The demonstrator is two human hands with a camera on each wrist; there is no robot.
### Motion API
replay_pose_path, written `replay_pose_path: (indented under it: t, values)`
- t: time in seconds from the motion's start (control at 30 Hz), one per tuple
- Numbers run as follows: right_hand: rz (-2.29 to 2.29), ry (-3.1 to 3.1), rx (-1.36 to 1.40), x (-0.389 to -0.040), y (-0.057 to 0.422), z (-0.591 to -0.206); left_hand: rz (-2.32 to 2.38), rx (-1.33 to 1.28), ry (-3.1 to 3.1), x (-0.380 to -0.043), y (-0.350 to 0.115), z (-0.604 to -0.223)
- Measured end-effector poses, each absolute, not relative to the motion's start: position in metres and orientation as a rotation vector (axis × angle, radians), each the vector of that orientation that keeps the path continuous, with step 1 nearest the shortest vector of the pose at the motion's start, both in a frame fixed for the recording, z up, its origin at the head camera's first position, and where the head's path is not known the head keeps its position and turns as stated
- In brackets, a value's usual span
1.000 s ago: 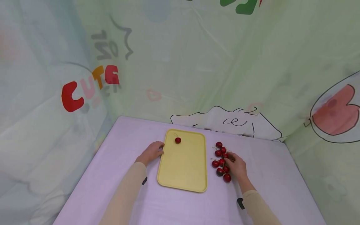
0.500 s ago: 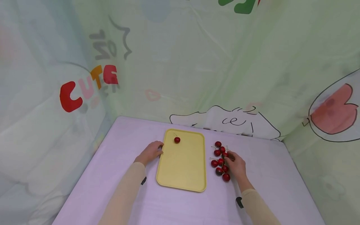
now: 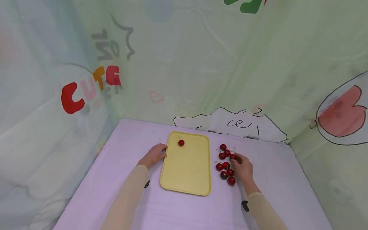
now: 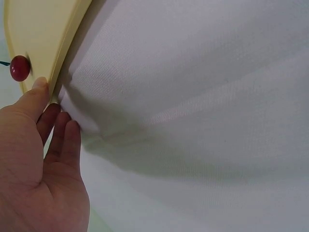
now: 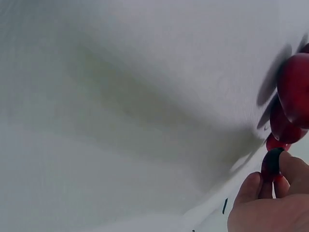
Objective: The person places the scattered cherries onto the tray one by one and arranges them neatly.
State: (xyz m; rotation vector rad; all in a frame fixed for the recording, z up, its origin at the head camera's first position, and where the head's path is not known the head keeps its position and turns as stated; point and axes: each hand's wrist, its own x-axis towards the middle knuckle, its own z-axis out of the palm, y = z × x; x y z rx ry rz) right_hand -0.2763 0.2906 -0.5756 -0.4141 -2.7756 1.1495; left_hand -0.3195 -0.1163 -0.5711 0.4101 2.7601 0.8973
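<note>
My left hand is at the left edge of a yellow rectangular tray. In the left wrist view its thumb lies on the tray's rim, with the index finger against the outer side, so the edge is pinched. One dark red cherry with a stem sits near the tray's far left corner. Right of the tray, my right hand pinches a cherry between thumb and fingers, beside a loose group of other cherries on the cloth.
A pale lilac cloth covers the table. Printed curtains hang behind it and at both sides. Several cherries with thin stems lie close together between the tray and my right hand.
My right hand has shifted slightly right and drawn a cherry a little away from the group, its stem now pointing up. The left hand and tray have stayed put.
</note>
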Motion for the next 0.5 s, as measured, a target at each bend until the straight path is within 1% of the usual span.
replay_pose_path:
  t: [0.3,0.5]
  values:
    - [1.167,-2.655,-0.405,-0.278,0.294,-0.560,0.883,0.409,2.766,-0.319,-0.117,-0.569]
    - [1.241,-2.664,-0.378,-0.287,0.294,-0.556,0.880,0.407,2.764,-0.318,-0.117,-0.568]
